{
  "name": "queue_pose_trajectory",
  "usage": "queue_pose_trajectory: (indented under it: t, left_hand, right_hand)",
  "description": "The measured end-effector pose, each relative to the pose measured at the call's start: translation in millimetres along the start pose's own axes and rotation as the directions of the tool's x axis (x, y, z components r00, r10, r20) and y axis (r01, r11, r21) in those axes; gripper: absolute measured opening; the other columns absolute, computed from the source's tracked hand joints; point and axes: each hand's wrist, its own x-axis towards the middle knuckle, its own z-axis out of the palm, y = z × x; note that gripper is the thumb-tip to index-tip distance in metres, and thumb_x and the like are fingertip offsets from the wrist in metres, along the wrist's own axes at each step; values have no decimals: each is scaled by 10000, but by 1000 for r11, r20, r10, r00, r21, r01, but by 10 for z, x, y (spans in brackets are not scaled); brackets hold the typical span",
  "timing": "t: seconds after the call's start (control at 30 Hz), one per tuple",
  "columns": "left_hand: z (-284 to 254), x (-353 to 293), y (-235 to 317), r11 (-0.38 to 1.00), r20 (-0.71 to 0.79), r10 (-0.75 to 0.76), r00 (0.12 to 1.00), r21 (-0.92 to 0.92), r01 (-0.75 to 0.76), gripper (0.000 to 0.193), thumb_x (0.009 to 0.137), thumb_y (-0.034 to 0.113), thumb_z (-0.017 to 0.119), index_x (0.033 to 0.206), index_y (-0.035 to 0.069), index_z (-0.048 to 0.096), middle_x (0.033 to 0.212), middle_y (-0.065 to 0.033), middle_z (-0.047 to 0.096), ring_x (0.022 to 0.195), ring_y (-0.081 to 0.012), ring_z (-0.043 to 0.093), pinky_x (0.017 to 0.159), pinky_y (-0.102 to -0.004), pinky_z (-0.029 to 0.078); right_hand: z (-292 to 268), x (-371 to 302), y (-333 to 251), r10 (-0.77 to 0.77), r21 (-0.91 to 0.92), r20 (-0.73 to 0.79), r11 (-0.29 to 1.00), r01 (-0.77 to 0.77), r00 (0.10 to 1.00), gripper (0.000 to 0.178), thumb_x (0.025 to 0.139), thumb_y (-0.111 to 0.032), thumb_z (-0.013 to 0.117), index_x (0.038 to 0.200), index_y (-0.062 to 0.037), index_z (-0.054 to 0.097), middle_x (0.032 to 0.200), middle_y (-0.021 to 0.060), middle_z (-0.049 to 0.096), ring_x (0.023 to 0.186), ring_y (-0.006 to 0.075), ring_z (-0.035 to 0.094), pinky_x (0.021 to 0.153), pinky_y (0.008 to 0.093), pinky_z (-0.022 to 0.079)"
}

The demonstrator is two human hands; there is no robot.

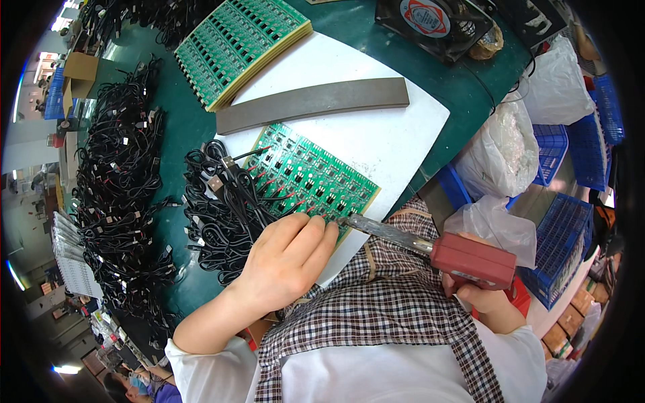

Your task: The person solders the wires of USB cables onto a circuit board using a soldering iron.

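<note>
My right hand point(476, 295) is wrapped round the handle of a red soldering gun point(474, 259). Its long metal barrel reaches left, and the tip meets the near edge of a green circuit board panel point(316, 168). Right by that tip, my left hand point(289, 258) has its fingers bent and pressed together at the board's edge; what they pinch is hidden beneath them. Black cables point(232, 195) with metal USB plugs lie beside the board on the left. Several of their thin red and black wire ends run onto the board.
A grey flat bar point(312, 104) lies across the white sheet point(396, 127) behind the board. Stacked green panels point(242, 47) stand beyond it. Heaped black cables point(121, 181) cover the left side. A black fan point(433, 23) sits at the back; blue crates point(557, 242) and plastic bags point(500, 141) are at right.
</note>
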Motion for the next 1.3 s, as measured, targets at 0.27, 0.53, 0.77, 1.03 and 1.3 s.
queue_pose_trajectory:
  t: [0.27,0.53,0.77,1.03,1.3]
  left_hand:
    - [42,76,42,1000,-38,-14,999,16,14,356,635,107,581,965,-17,627,914,-108,570,816,-252,576,694,-340,498]
    - [-96,108,63,985,45,37,998,170,-44,291,669,133,583,938,34,632,887,-53,566,763,-176,527,705,-319,428]
    - [-327,86,75,972,193,31,981,222,-74,317,703,134,573,994,32,648,807,-59,517,707,-194,498,680,-319,415]
    - [-203,-5,417,889,266,-199,943,453,60,463,743,177,551,1191,61,573,807,-33,472,701,-141,477,538,-237,389]
    - [-250,-68,608,937,209,-315,926,226,268,563,750,279,637,1255,63,516,1037,-98,548,900,-209,541,738,-306,493]
  right_hand:
    - [-35,35,-65,-59,41,-4,997,59,998,815,679,-226,818,1308,71,392,863,113,652,629,119,599,593,236,495]
    - [-40,-49,-353,-41,103,-63,994,47,997,584,748,-285,769,1175,-5,485,891,87,608,747,157,595,646,263,487]
    - [-73,387,-437,-724,-367,-468,681,634,507,562,832,-508,608,1093,-25,489,673,12,518,577,90,482,562,237,428]
    - [-671,853,-436,-769,-521,-527,629,577,363,347,915,-102,507,1233,20,446,1003,147,607,605,94,495,531,209,411]
    - [-654,542,-385,-777,-434,-485,613,660,402,387,940,-115,469,1293,-9,349,1077,219,553,616,125,480,509,218,412]
